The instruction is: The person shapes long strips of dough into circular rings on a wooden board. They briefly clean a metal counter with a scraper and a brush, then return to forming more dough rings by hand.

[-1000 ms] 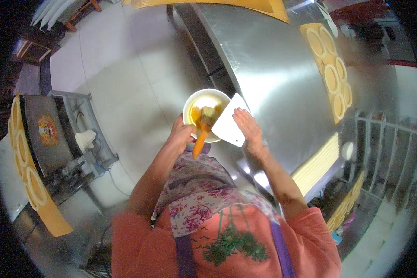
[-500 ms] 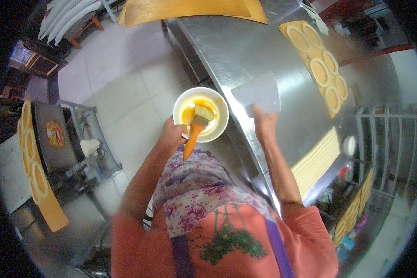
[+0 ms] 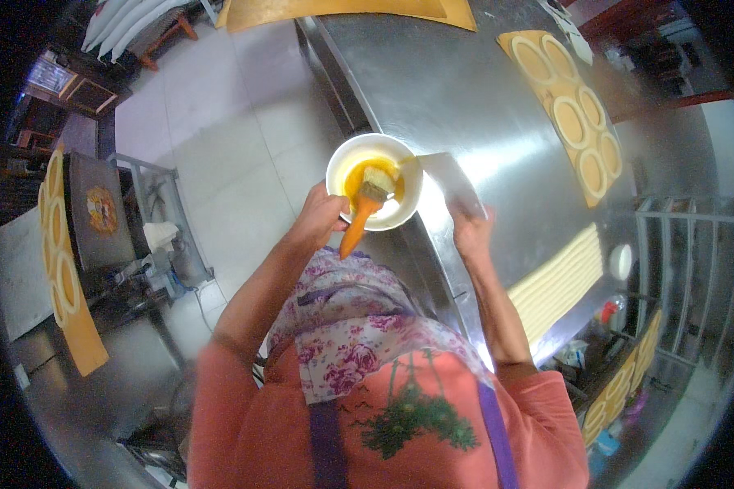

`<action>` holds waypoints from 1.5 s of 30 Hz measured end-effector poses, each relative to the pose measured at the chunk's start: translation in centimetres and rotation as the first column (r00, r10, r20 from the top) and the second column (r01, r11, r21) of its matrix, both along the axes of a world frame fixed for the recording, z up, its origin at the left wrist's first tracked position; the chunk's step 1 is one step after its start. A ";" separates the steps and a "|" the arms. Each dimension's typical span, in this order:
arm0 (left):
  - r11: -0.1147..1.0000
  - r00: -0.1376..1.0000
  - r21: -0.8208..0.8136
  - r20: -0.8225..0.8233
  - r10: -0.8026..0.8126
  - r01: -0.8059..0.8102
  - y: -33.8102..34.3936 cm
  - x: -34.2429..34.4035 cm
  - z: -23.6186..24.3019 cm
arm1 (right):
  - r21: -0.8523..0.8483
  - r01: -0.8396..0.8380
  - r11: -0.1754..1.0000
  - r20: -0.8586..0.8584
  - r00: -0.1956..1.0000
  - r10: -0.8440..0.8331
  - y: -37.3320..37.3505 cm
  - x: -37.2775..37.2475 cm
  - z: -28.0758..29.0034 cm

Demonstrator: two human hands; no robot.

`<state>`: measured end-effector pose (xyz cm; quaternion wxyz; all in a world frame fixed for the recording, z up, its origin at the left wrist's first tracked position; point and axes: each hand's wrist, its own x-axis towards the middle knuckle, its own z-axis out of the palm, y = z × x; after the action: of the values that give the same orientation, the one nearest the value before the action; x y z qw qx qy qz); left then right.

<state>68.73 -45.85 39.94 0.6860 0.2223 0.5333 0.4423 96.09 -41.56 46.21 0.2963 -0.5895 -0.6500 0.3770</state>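
My left hand [image 3: 320, 216] grips the rim of a white bowl [image 3: 342, 160] beside the steel table's edge. Yellow liquid that looks like beaten egg [image 3: 355, 178] lies in the bottom. A pastry brush [image 3: 360, 222] with an orange handle leans in the bowl, bristles down in the liquid and handle over the near rim. In my right hand [image 3: 471, 231] is a flat, pale dough scraper [image 3: 450, 181], tilted, with its far corner at the bowl's right rim. Whether that corner touches the rim or the liquid, I cannot tell.
On the steel table [image 3: 432, 81] lie a board with dough rings [image 3: 569, 121] and a row of long dough strips [image 3: 559, 281]. Another board of dough rings [image 3: 81, 326] stands at the left. A metal rack [image 3: 685, 216] is at the right.
The bowl and brush have moved right and slightly away from me, over toward the table edge. The scraper has turned from flat above the table to tilted, its corner now at the bowl.
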 end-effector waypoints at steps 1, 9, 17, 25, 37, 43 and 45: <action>1.000 1.000 -0.012 -0.002 0.005 -0.005 0.1 0.4 0.3 | 0.115 -0.066 0.991 -0.065 0.995 0.074 -0.2 -0.3 0.2; 1.000 0.994 -0.016 0.111 -0.004 0.005 0.4 1.7 2.9 | 0.309 -0.160 0.938 0.050 0.987 0.152 1.1 1.4 -4.2; 0.998 1.000 -0.061 0.016 0.019 -0.018 0.2 0.6 3.3 | 0.099 0.247 0.964 0.184 0.948 -0.261 8.8 11.4 -7.5; 0.983 0.986 -0.181 -0.168 0.002 -0.033 1.8 -8.2 -9.9 | -0.325 0.634 0.701 -0.244 0.660 -0.710 19.4 23.3 -12.8; 0.964 0.875 -0.223 -0.428 -0.228 0.142 12.4 -4.7 -36.4 | 0.410 0.622 0.667 0.254 0.624 -0.739 13.4 18.9 -22.8; 0.987 0.850 -0.001 -0.507 -0.141 0.163 18.8 2.9 -46.1 | 0.450 0.596 0.665 0.436 0.503 -0.746 14.6 15.6 -23.0; 0.988 0.876 0.086 -0.477 -0.073 0.129 20.5 6.7 -47.1 | 0.444 0.602 0.663 0.450 0.490 -0.747 15.9 16.8 -22.1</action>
<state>75.38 -25.33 -7.20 0.5436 0.3901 0.6455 0.3683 112.89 -25.63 24.15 0.2642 -0.8457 -0.4604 -0.0546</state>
